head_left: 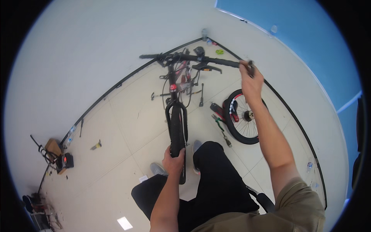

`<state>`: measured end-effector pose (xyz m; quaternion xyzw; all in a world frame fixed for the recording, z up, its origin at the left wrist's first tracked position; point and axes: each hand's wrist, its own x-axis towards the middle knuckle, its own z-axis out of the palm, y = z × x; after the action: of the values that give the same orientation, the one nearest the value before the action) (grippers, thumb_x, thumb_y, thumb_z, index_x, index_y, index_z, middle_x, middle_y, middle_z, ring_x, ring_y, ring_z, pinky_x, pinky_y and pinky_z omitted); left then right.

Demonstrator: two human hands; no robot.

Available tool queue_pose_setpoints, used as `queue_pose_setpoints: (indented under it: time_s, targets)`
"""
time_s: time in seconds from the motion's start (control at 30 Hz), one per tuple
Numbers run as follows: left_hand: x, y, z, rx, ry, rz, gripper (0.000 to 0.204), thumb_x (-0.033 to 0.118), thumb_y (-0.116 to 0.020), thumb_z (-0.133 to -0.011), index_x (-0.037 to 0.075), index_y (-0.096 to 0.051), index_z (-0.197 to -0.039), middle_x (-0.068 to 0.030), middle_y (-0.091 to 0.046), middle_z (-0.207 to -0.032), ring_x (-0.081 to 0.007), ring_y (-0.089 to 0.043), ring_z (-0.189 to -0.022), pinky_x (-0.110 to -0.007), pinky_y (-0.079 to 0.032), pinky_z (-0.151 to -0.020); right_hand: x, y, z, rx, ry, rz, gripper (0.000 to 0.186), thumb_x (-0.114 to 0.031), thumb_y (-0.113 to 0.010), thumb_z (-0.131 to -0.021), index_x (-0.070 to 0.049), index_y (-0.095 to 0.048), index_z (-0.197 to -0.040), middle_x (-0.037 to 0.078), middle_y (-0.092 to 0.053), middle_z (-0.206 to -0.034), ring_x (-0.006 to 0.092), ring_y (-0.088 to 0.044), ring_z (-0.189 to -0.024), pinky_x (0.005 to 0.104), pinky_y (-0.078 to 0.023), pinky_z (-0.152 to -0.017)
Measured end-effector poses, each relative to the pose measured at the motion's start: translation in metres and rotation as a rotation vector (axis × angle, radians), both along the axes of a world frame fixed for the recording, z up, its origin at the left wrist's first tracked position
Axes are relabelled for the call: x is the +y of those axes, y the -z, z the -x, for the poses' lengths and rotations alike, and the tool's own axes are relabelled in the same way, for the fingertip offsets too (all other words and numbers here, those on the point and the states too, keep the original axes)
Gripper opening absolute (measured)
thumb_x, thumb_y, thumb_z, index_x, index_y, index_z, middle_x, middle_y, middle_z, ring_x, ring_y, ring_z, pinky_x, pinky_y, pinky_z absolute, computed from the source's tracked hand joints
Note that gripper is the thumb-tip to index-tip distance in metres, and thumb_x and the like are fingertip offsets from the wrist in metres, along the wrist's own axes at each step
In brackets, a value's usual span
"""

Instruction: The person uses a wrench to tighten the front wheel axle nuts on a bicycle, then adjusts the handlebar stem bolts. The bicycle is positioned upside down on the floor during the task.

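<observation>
Bicycle, one, standing in front of the person near the room's corner: handlebar (pixel 220 61), one, spanning crosswise; fork (pixel 168 114), one; front wheel (pixel 176 129), one, fitted between the fork legs and pointing toward the person.
Hands, two. Left hand (pixel 174 160): wrapped over the near part of the front wheel's tyre. Right hand (pixel 252 81): fingers bent around a small dark object (pixel 251 69) at the handlebar's right end; its kind cannot be told.
Loose wheel (pixel 234 131), one, on the floor at right, partly hidden by the right forearm.
Red-and-black item (pixel 218 110), just beside the loose wheel. Green-handled tool (pixel 218 123), one, nearer the person. Black tool (pixel 201 95), one, right of the fork.
Shoes (pixel 157 169), two, either side of the front wheel.
Carton (pixel 53 147), one, far left by the wall.
Obstructions: handlebar and fork cover parts of the red frame behind.
</observation>
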<state>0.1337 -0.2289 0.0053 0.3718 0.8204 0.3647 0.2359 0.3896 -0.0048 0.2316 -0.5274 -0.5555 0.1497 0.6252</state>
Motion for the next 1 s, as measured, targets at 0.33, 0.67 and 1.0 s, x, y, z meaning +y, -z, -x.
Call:
queue_pose_setpoints:
  time_s: [0.33,0.67,1.0]
  targets:
    - [0.0,0.008,0.006,0.01,0.078,-0.011,0.06,0.038,-0.081,-0.079,0.014,-0.066,-0.132,-0.019,-0.076,-0.099,-0.0387,-0.074,-0.093,-0.048,-0.056,-0.084,0.067,-0.015,-0.036,-0.99,-0.081,0.351,0.024,-0.03,-0.065,-0.096,-0.018,-0.076,-0.114,0.015,-0.074,-0.099,0.0354,-0.069,-0.098,0.0474,-0.053,-0.087]
    - [0.017,0.013,0.105,0.044,0.263,0.031,0.057,0.028,-0.081,-0.078,0.014,-0.068,-0.131,-0.019,-0.076,-0.098,-0.0355,-0.075,-0.09,-0.045,-0.057,-0.081,0.113,0.032,-0.049,-0.771,-0.099,0.385,0.026,-0.032,-0.068,-0.096,-0.017,-0.074,-0.117,0.016,-0.074,-0.101,0.0377,-0.069,-0.099,0.0483,-0.053,-0.086]
    - [0.029,0.004,0.13,0.267,0.254,0.112,0.028,0.019,-0.077,-0.079,0.009,-0.062,-0.1,-0.0221,-0.072,-0.084,-0.0466,-0.07,-0.085,-0.053,-0.055,-0.075,0.119,0.055,-0.078,-0.502,-0.243,0.426,0.027,-0.021,-0.074,-0.094,-0.002,-0.072,-0.113,0.011,-0.069,-0.084,0.0188,-0.06,-0.078,0.0373,-0.049,-0.077]
